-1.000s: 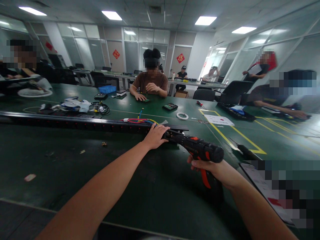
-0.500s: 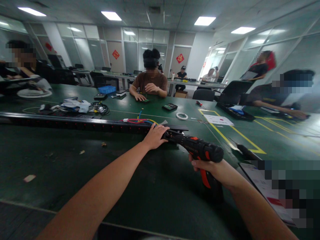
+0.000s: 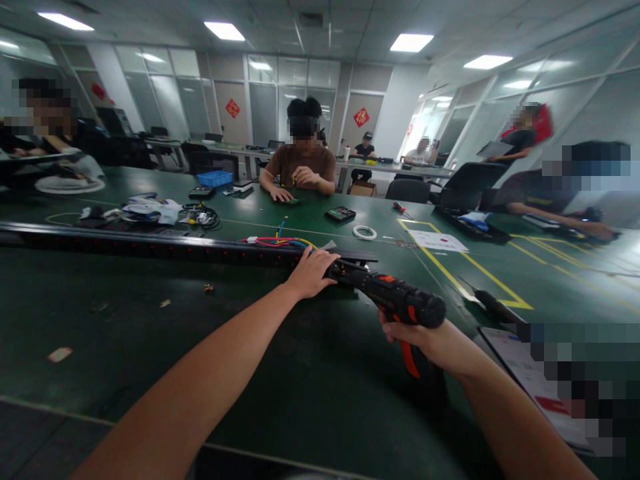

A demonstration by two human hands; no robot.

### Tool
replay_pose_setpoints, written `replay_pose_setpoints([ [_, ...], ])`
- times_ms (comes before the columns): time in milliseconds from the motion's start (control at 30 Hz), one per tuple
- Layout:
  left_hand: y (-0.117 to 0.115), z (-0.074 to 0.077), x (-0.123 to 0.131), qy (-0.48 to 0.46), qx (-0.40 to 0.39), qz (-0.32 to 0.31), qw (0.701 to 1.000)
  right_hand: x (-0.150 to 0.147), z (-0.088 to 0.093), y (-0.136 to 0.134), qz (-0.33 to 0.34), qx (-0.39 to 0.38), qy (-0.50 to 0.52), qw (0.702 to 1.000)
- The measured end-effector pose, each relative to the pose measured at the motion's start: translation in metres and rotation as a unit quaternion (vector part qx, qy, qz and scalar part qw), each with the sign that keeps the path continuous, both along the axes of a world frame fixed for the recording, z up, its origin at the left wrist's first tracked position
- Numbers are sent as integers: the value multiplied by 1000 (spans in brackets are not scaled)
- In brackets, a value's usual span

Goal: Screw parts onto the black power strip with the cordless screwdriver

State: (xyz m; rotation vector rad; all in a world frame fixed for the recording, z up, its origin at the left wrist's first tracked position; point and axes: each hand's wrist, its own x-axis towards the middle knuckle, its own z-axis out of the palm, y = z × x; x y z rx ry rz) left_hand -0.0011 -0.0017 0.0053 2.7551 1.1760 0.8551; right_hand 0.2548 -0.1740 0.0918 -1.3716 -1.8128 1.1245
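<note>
A long black power strip with a row of small red marks lies across the table, its right end in front of me. My left hand is closed over that end, fingers across the top and thumb toward the near side. Red, yellow and blue wires with a white connector come out just behind it. In my right hand is a black and orange cordless drill, gripped by its handle. Its front end points left at the strip's open end, close beside my left fingers; the exact contact of the tip cannot be made out.
Small brass-coloured parts and scraps lie on the green table. Beyond the strip are bagged cables, a white ring and a circuit board. A dark pointed tool and a clipboard are at right. Co-workers sit around.
My hands, the drill and the strip stay almost where they were. Across the table, a co-worker's raised hand now holds a small upright tool over a board.
</note>
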Motion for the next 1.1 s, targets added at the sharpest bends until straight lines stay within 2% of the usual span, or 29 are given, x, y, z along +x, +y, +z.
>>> replay_pose_setpoints([
  [333,1,-2,0,-2,1,-2,1000,4,-7,2,1,-1,-2,1000],
  [700,0,0,0,4,-4,-2,1000,0,-1,0,-5,-9,2,1000],
  [1100,0,-1,0,7,-1,1,1000,2,-3,1,-3,-8,1,1000],
])
